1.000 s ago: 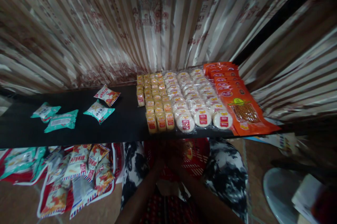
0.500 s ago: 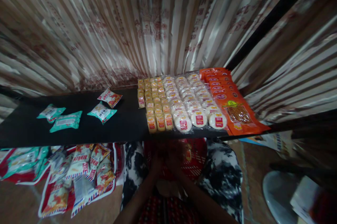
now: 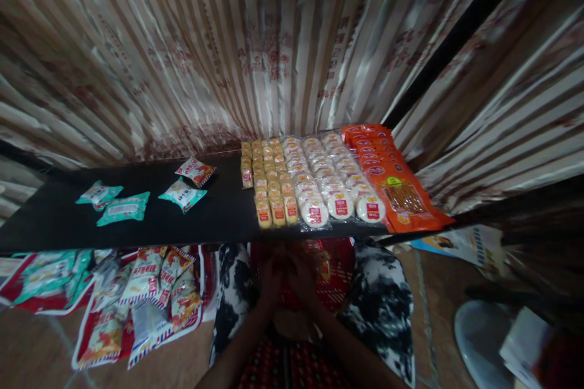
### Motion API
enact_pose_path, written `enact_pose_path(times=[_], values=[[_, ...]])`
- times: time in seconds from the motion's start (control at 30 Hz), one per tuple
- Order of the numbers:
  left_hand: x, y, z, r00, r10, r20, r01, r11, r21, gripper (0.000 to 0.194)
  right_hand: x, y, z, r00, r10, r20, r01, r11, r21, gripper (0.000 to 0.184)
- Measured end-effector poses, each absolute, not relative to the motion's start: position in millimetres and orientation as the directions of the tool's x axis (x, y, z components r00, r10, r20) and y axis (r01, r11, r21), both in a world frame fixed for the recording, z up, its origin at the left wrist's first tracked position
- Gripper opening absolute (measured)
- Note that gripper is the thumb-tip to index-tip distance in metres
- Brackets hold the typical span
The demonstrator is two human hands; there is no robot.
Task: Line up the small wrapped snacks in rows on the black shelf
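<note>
My left hand [image 3: 272,274] and my right hand [image 3: 301,276] are close together between my knees, in the shadow below the table's front edge. Both are over a red basket [image 3: 340,299], where a few yellowish packets [image 3: 323,266] show dimly. Darkness hides my fingers, so whether they hold anything cannot be made out. Above them on the black table [image 3: 219,218] stand rows of small yellow wrapped cakes [image 3: 277,209], rows of round white wrapped crackers [image 3: 314,213] and overlapping orange snack bags [image 3: 401,194].
Teal packets [image 3: 123,207] and a red-and-white packet [image 3: 196,171] lie on the table's left part. Below stand a basket of striped snack bags [image 3: 76,340] and another with teal packets [image 3: 55,276]. A pale stool [image 3: 483,340] is at right; a striped curtain [image 3: 274,42] hangs behind.
The camera view has shifted slightly, with the tabletop's left packets now a little further right in the picture. My hands stay together over the basket; the packets on the table look unmoved.
</note>
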State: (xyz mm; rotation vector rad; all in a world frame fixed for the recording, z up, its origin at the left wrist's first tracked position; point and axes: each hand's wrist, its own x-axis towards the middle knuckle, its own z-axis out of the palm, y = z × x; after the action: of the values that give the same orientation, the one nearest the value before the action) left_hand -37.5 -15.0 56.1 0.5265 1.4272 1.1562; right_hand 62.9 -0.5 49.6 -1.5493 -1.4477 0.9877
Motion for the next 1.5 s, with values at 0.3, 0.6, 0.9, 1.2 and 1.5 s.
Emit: enact_pose_path(times=[0.3,0.6,0.9,1.2,1.5], values=[[-36,-20,72,-0.286,0.86,-0.423,-0.183,0.384,0.905,0.041,63,-6,66,0.063,0.997,0.043,0.382,0.016,-0.924,0.038],[-33,-21,85,-0.307,0.856,-0.415,-0.172,0.379,0.909,0.042,65,-13,84,0.06,0.995,0.078,0.39,0.048,-0.92,0.043],[-33,-24,100,-0.304,0.862,-0.405,-0.224,0.348,0.91,0.04,60,-17,107,0.052,0.998,0.032,0.363,0.011,-0.932,0.041],[-33,-28,85,-0.288,0.836,-0.467,-0.339,0.368,0.866,0.042,61,-20,108,0.065,0.998,0.016,0.322,-0.006,-0.947,0.04],[-43,-28,86,-0.224,0.786,-0.577,-0.418,0.457,0.785,0.035,63,-22,106,0.099,0.995,-0.033,0.25,-0.057,-0.967,0.039]])
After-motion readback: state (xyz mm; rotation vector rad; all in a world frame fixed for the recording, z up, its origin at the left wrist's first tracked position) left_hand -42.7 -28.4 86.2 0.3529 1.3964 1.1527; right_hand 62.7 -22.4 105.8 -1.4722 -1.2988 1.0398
